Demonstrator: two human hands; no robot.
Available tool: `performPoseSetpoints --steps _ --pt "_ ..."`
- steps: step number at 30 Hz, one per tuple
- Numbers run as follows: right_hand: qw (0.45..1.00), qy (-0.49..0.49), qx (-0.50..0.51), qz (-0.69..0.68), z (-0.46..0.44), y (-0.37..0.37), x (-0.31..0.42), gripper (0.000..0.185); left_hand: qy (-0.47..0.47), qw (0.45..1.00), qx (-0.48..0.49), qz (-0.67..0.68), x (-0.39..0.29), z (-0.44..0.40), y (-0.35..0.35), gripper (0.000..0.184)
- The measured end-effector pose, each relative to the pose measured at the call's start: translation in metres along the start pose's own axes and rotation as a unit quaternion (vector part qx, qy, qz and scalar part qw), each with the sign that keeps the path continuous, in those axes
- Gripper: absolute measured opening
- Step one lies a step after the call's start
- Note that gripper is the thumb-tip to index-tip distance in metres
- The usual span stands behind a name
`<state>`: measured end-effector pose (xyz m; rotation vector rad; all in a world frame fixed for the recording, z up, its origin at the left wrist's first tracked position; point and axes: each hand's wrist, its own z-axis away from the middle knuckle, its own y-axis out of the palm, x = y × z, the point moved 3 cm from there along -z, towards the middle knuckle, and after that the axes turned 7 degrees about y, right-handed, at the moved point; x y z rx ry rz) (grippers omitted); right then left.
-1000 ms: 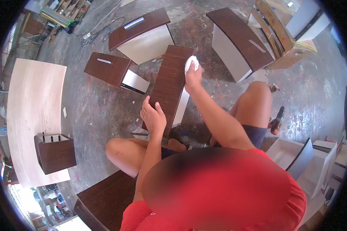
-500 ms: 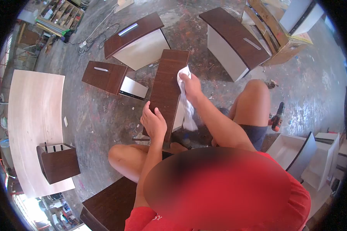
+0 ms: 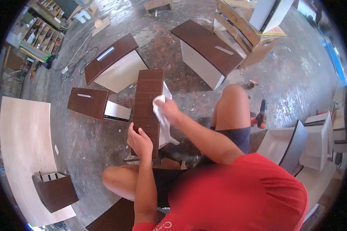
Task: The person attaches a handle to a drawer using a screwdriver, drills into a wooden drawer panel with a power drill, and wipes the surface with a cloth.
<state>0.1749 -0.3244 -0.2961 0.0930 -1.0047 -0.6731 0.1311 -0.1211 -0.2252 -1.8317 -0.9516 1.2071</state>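
Observation:
A drawer with a dark brown wood-grain front (image 3: 147,90) lies face up before me, its white side partly showing on the right. My right hand (image 3: 169,109) is closed around a white cloth (image 3: 162,120), pressed at the right edge of that front; the cloth's loose end hangs down beside the drawer. My left hand (image 3: 140,142) rests on the near left part of the same front, fingers stretched and thumb apart. Some of its fingertips lie at the left edge, where their contact is partly hidden.
Brown-fronted drawers with silver handles (image 3: 88,102) (image 3: 115,57) (image 3: 208,48) stand around on the stained floor. A cordless drill (image 3: 262,114) lies right of my knee. White drawer boxes (image 3: 275,140) are at right. A pale wooden board (image 3: 25,134) carries a small brown drawer (image 3: 58,193) at left.
The view has shifted, so the scene sits further left and lower. My right hand and the cloth have moved slightly nearer along the drawer front's right edge. My left hand keeps its place.

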Motion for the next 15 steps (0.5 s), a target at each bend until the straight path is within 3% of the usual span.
performPoseSetpoints --steps 2,3,6,8,11,12,13,15 --pt "0.998 -0.033 0.024 -0.047 -0.018 -0.005 0.022 0.039 0.005 1.0 -0.006 0.002 -0.002 0.002 0.0 0.045" --pt "0.997 -0.067 -0.028 -0.033 -0.001 0.002 0.029 0.04 0.0 1.0 -0.005 0.004 -0.003 0.001 0.0 0.045" --pt "0.992 0.018 -0.055 0.113 0.066 0.015 0.028 0.044 -0.012 1.0 0.003 0.0 -0.004 0.0 -0.004 0.045" --pt "0.992 -0.023 -0.009 0.127 0.05 0.01 -0.05 0.05 -0.014 1.0 0.004 0.002 -0.008 -0.003 -0.003 0.045" --pt "0.984 -0.026 0.038 0.174 0.069 0.008 -0.011 0.052 -0.02 1.0 -0.003 0.009 -0.006 -0.003 -0.004 0.046" --pt "0.967 -0.08 -0.037 0.24 0.023 -0.004 -0.025 0.045 -0.015 1.0 -0.008 0.003 -0.002 -0.001 -0.003 0.048" --pt "0.996 -0.027 -0.005 0.09 -0.016 -0.008 -0.023 0.038 -0.02 1.0 0.0 0.009 -0.002 -0.002 -0.004 0.049" --pt "0.986 -0.132 0.048 -0.093 -0.032 0.005 0.029 0.043 -0.039 0.999 -0.002 0.011 0.004 -0.001 -0.013 0.049"
